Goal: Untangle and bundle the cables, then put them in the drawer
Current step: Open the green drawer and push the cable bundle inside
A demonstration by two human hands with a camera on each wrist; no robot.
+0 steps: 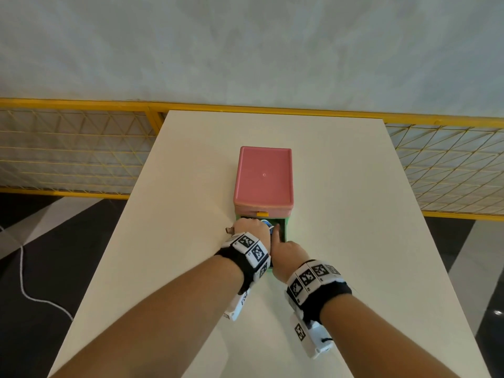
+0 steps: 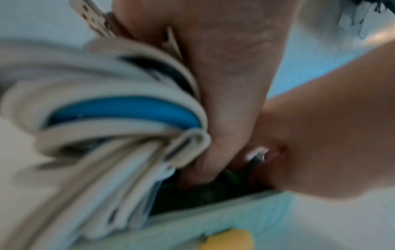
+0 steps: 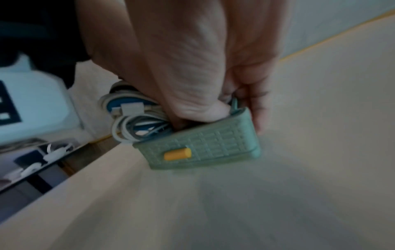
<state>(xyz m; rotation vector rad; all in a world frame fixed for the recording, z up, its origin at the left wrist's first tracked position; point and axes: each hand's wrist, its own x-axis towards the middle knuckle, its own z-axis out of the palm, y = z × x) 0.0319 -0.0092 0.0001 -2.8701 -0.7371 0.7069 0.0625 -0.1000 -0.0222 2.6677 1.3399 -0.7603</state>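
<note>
A pink drawer box stands mid-table with its green bottom drawer pulled out toward me. My left hand is over the drawer's left part and grips a coiled bundle of white and blue cables, which sits low in the drawer. A perforated strap sticks out beside the fingers. My right hand points a straight finger down into the drawer beside the bundle. Its other fingers lie outside the drawer's right wall. The drawer's floor is hidden.
The drawer front carries a yellow knob, and a second yellow knob marks the shut drawer above. The white table spreads on both sides. A yellow mesh fence runs behind it. A white cord lies on the floor at left.
</note>
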